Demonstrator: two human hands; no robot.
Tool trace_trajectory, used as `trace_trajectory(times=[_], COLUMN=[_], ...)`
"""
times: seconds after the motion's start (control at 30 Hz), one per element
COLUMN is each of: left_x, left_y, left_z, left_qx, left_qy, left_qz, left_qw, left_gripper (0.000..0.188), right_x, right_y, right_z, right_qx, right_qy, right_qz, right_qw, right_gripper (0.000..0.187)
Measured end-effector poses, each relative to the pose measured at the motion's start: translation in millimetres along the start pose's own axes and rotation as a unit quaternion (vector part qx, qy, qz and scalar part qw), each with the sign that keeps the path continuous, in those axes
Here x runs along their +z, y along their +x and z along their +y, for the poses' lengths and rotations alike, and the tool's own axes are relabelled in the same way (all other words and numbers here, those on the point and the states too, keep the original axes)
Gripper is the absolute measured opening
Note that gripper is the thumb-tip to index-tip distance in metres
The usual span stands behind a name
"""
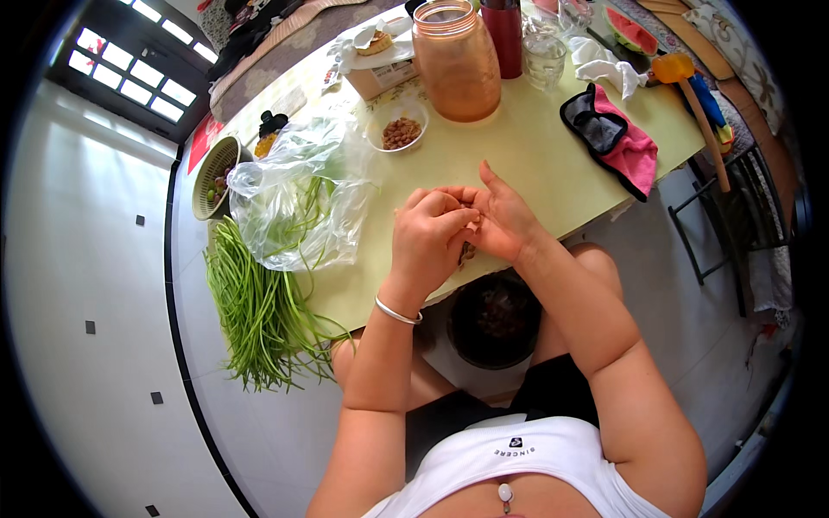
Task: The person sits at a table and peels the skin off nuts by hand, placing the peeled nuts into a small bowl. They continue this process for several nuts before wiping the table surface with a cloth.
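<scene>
My left hand [425, 235] is closed in a pinch, its fingertips at the fingers and palm of my right hand. What it pinches is too small and covered to make out. My right hand [508, 214] is turned palm up with the thumb stretched out and the fingers reaching behind the left fingertips. Anything lying in that palm is mostly hidden. Just below the hands, small brown bits [467, 252] show at the table's near edge. Beyond the hands, a white bowl [374, 141] holds small reddish-brown pieces [401, 133]. Under the edge, a black bin [492, 352] with scraps stands between my legs.
Long green stems [259, 311] hang over the table's left edge beside a clear plastic bag [298, 207]. A basket [204, 186] of fruit stands behind them. Farther back are a large jar [456, 73], a dark red flask [503, 34] and a glass [544, 62]. A pink-and-black cloth item [629, 154] lies right.
</scene>
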State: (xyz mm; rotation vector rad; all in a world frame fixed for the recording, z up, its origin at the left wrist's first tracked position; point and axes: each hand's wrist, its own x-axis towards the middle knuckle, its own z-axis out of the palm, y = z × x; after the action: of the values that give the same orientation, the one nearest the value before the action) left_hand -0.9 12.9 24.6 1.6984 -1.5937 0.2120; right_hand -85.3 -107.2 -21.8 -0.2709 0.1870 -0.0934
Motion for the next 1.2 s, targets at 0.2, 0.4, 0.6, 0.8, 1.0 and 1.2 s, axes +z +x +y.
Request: trace_trajectory(times=[0.2,0.4,0.6,0.8,1.0,1.2], left_x=[7.3,5.2,-39.6,-98.0,-84.2,-95.2], left_y=[0.0,-0.4,4.3,-3.8,2.6,-3.5], left_z=[-4.7,-7.1,31.4,86.6,97.0,101.1], left_qx=[0.018,-0.002,-0.211,0.045,0.285,0.241], left_qy=[0.000,0.017,-0.531,-0.762,-0.785,-0.851], left_qz=[0.000,-0.022,0.053,-0.048,-0.046,-0.066], left_qw=[1.000,1.000,0.819,0.645,0.548,0.462], left_gripper=[0.022,0.021,0.008,0.011,0.014,0.013], right_x=[0.2,1.0,10.8,10.1,20.0,42.5], right_y=[-1.5,-1.9,-4.8,4.3,6.1,54.5], right_z=[0.2,2.8,0.0,-1.9,-9.6,-35.0], right_qx=[0.006,0.014,-0.031,-0.047,-0.120,-0.135], right_qy=[0.012,0.012,0.013,0.032,0.012,-0.038], right_qz=[-0.019,-0.034,0.047,0.067,0.079,0.028], right_qw=[1.000,0.999,0.998,0.996,0.990,0.990], right_gripper=[0.076,0.075,0.070,0.069,0.065,0.067])
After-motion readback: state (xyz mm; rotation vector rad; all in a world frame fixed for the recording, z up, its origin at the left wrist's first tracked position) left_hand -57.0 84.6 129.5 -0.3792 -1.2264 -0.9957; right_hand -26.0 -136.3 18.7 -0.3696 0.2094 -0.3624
